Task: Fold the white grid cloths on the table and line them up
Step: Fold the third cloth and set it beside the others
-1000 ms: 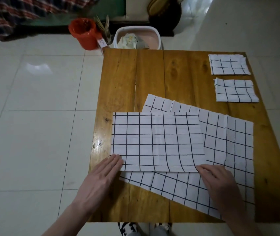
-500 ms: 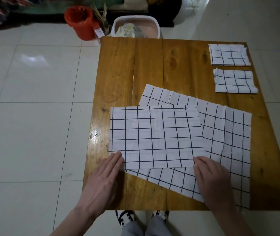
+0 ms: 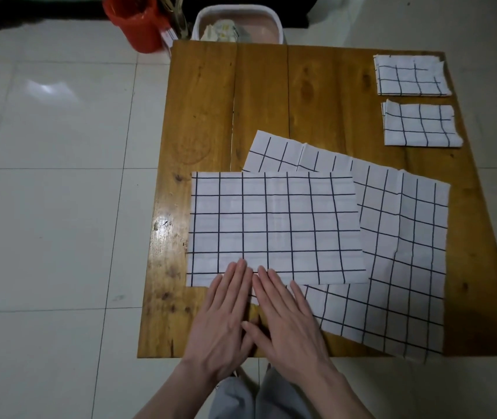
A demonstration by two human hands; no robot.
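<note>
Both hands have slid inward from the cloth's near corners and now meet, the left hand (image 3: 221, 320) and right hand (image 3: 286, 322) flat with fingers straight, gripping nothing. Their fingertips press the near edge of the half-folded cloth (image 3: 274, 225), which overlaps an unfolded cloth (image 3: 401, 252) to their right. Beyond, at the wooden table's (image 3: 201, 116) far right, lie two folded cloths (image 3: 409, 75) (image 3: 421, 125).

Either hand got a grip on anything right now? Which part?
No grip. The left hand and right hand lie flat, fingers straight, side by side, fingertips resting on the near edge of the half-folded cloth.
</note>
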